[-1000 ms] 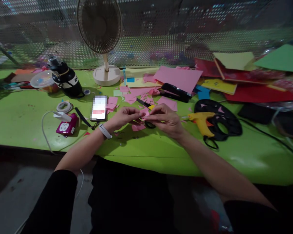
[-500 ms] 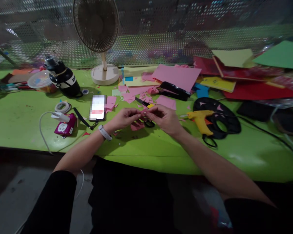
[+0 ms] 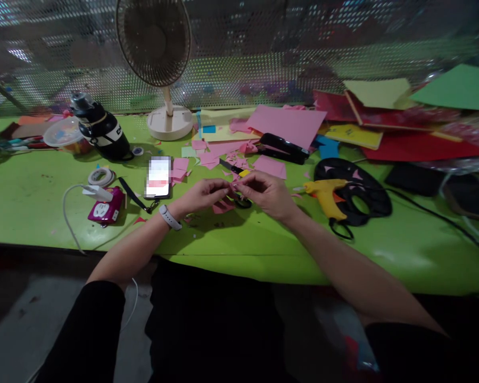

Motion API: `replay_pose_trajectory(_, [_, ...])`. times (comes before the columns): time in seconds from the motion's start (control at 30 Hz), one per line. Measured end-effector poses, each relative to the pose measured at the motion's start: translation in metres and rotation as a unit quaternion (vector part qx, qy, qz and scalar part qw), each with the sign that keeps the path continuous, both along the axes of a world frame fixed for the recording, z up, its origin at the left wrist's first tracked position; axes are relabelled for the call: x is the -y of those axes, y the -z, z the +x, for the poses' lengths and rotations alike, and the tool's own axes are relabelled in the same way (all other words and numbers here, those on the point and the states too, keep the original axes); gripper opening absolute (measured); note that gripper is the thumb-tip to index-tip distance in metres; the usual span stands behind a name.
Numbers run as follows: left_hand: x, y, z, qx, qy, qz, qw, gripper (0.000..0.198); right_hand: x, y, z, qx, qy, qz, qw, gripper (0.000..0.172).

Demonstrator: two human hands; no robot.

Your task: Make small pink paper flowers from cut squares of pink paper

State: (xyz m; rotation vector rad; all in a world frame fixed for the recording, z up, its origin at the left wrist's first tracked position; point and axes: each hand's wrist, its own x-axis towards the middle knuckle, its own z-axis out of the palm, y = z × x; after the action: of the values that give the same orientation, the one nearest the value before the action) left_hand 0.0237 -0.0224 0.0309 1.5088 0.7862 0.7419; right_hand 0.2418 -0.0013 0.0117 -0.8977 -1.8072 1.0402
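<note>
My left hand (image 3: 208,194) and my right hand (image 3: 265,194) meet fingertip to fingertip above the green table. Between their pinched fingers is a small piece of pink paper (image 3: 234,185), mostly hidden. Under and behind the hands lie pink paper scraps (image 3: 223,206), the dark handle loop of what looks like scissors (image 3: 243,202), and a utility knife (image 3: 233,168) with a yellow part. Just right of my right hand rests a yellow glue gun (image 3: 327,197) on a black ring-shaped pad (image 3: 377,199).
A phone (image 3: 158,178), a tape roll (image 3: 101,176) and a purple power adapter (image 3: 106,206) with a white cable lie left. Behind stand a black bottle (image 3: 106,133) and a fan (image 3: 170,121). A black stapler (image 3: 283,149) and coloured paper sheets (image 3: 289,123) lie at the back.
The whole view has shifted slightly. Both hands keep nearly the same pinched pose around the pink paper, and the objects on the table stay in place.
</note>
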Motion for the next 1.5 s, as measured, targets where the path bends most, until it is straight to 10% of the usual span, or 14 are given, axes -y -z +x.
replay_pose_trajectory(1.03, [0.005,-0.008,0.0,0.001,-0.008,-0.031,0.999,0.024,0.002,-0.014,0.0,-0.04,0.009,-0.08,0.996,0.043])
replay_pose_trajectory(1.5, [0.002,-0.004,-0.001,0.008,0.002,-0.057,0.998,0.024,0.004,-0.009,-0.002,0.011,-0.128,-0.161,0.979,0.038])
